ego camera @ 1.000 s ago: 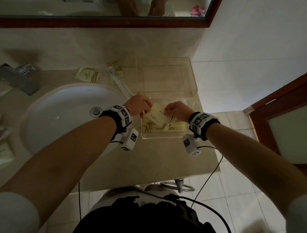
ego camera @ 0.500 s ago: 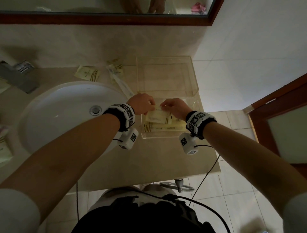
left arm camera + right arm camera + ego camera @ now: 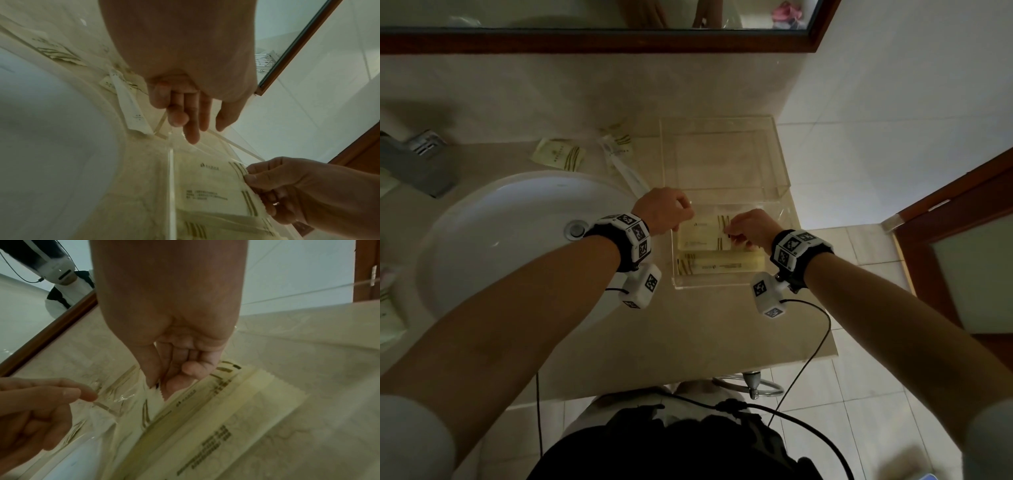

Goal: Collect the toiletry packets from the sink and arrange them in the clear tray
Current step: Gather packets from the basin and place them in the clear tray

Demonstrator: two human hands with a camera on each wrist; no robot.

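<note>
upper packet (image 3: 703, 231) lies flat in the near compartment of the clear tray (image 3: 722, 284), overlapping a long packet (image 3: 717, 265) at the tray's near wall | right hand (image 3: 751, 229) pinches upper packet's right striped edge | left hand (image 3: 664, 214) above tray's left wall, fingers loosely extended, holding nothing | more packets (image 3: 558, 157) on the counter behind the sink (image 3: 493, 226)
</note>
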